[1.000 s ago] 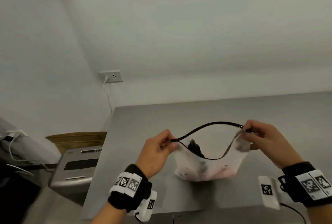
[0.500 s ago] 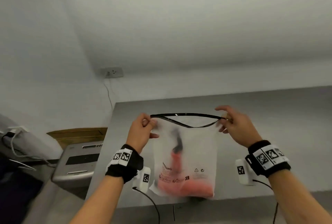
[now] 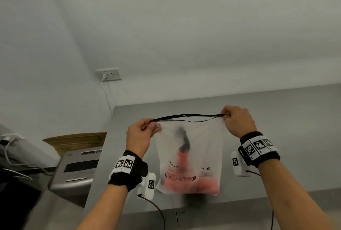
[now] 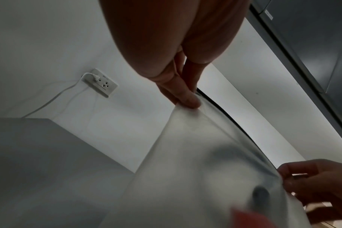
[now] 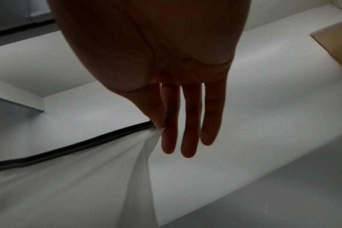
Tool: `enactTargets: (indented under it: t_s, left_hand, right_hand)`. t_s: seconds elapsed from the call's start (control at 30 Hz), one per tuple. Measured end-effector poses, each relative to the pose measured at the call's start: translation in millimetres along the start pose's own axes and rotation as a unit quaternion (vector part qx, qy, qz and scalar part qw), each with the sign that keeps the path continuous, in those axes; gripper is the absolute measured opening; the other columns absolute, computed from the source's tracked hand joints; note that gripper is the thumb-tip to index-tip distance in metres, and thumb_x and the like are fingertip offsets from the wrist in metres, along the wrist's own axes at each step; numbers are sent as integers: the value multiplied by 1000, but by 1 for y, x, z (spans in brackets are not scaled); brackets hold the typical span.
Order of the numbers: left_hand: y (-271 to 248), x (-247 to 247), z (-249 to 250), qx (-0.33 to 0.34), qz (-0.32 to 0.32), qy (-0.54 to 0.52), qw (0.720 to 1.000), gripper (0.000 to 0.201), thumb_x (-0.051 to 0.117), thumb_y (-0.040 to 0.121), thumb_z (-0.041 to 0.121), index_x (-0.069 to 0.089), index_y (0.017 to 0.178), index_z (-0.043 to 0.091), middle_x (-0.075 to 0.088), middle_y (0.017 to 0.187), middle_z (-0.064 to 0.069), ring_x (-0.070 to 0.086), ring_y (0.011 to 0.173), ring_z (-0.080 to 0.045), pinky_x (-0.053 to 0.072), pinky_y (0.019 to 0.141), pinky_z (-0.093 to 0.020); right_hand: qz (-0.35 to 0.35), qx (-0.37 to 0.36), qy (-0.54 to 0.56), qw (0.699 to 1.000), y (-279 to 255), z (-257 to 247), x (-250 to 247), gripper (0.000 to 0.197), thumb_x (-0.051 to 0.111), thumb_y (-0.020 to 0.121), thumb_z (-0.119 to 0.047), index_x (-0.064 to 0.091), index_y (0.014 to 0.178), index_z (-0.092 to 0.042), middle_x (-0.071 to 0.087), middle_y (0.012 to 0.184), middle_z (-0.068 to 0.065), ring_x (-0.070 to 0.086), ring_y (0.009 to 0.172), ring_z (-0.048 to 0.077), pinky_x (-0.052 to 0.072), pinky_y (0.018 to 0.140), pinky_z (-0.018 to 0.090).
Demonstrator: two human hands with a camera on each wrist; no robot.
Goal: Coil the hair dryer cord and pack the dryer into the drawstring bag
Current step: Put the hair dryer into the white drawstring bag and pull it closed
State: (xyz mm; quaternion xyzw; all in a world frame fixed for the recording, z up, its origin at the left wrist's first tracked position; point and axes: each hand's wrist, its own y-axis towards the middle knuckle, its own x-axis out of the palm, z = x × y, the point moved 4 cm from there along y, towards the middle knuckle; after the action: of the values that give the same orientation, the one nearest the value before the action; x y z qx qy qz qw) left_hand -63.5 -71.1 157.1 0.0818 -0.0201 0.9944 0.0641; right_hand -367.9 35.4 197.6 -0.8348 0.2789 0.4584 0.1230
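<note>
A frosted white drawstring bag [image 3: 201, 148] hangs above the steel table [image 3: 276, 119], stretched flat between both hands. Through it show the pink hair dryer [image 3: 186, 178] at the bottom and its dark coiled cord [image 3: 184, 141] higher up. A black drawstring [image 3: 190, 117] runs taut along the bag's mouth. My left hand [image 3: 145, 130] pinches the bag's top left corner; in the left wrist view the thumb and finger of the left hand [image 4: 187, 98] hold the bag [image 4: 195, 169] there. My right hand [image 3: 230, 119] pinches the top right corner, and the right hand [image 5: 162, 128] grips the bag [image 5: 68, 177] at the drawstring [image 5: 88, 140].
A wall socket [image 3: 109, 74] with a white cable plugged in sits behind the table's left end. A grey appliance [image 3: 77, 170] and a cardboard box [image 3: 75, 140] stand left of the table. The table's front edge [image 3: 184, 209] runs just below the bag.
The bag rose off the table and now hangs full length. Both hands moved up and apart, pulling its mouth from a wide open loop to nearly flat.
</note>
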Motion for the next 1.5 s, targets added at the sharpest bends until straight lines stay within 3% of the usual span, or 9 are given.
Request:
enactTargets:
  t_s: [0.13, 0.33, 0.57, 0.77, 0.97, 1.13, 1.4, 1.47, 1.5]
  left_hand:
    - [-4, 3, 0, 8, -6, 11, 1000, 6, 65, 93, -5, 66, 88, 0, 73, 86, -22, 78, 73, -21, 63, 74, -24]
    - [-10, 10, 3, 32, -58, 29, 997, 11, 57, 97, -6, 66, 91, -3, 74, 88, -24, 77, 81, -26, 64, 81, -32]
    - [-19, 2, 11, 80, -67, 81, 991, 9, 55, 98, -5, 61, 92, -7, 72, 89, -27, 76, 87, -33, 63, 84, -37]
    - [-23, -2, 14, 101, -55, 98, 989, 11, 55, 98, -4, 60, 89, -1, 69, 83, -19, 72, 81, -23, 62, 83, -36]
    - [-14, -8, 18, 97, 10, 81, 992, 12, 54, 99, -3, 59, 89, 3, 59, 79, -11, 66, 73, -18, 63, 81, -34]
    - [-4, -16, 20, 93, 36, 72, 992, 8, 52, 101, -2, 58, 96, -2, 58, 86, -20, 64, 74, -19, 64, 79, -31]
    - [-2, -20, 23, 94, 17, 60, 994, 10, 49, 102, -1, 57, 98, 2, 57, 88, -20, 63, 81, -25, 64, 80, -30]
    - [-4, -17, 24, 93, -7, 64, 994, 12, 49, 102, -1, 57, 96, 4, 57, 87, -18, 64, 81, -23, 63, 82, -32]
    - [-6, -14, 25, 95, -23, 71, 993, 12, 49, 102, -2, 57, 95, 5, 57, 86, -16, 65, 80, -22, 63, 82, -31]
  right_hand:
    - [-40, -103, -66, 992, -7, -44, 7, 26, 50, 91, -13, 68, 107, -20, 71, 105, 8, 64, 94, 33, 50, 89, 43]
    - [-125, -315, -68, 938, -38, -127, 50, 52, 49, 98, -48, 46, 145, -27, 55, 142, -3, 52, 130, 18, 23, 118, 57]
    - [-126, -401, -110, 901, -43, -162, 72, 27, 44, 105, -31, 64, 96, -14, 58, 83, -5, 53, 72, 21, 44, 90, 44]
    - [-77, -470, -125, 870, -47, -158, 67, 27, 46, 102, -34, 61, 90, -14, 58, 79, -2, 47, 61, 22, 30, 69, 33]
    - [-92, -419, -156, 890, -30, -118, 49, 28, 43, 104, -35, 61, 99, -16, 65, 95, -1, 63, 81, 27, 45, 64, 36]
    - [-89, -353, -175, 915, -9, -63, 27, 26, 45, 103, -37, 63, 98, -20, 66, 95, -5, 63, 83, 25, 43, 65, 34]
    - [-142, -193, -235, 942, 10, 6, -16, 20, 52, 98, -35, 56, 79, -32, 67, 92, -7, 62, 85, 25, 52, 75, 39]
    - [-139, -208, -194, 949, 7, -3, -17, 6, 59, 94, -42, 59, 90, -38, 65, 107, -11, 63, 101, 23, 51, 84, 39]
    - [-131, -232, -162, 950, 4, -15, -14, 21, 64, 91, -48, 61, 109, -39, 63, 120, -11, 61, 112, 21, 50, 92, 41]
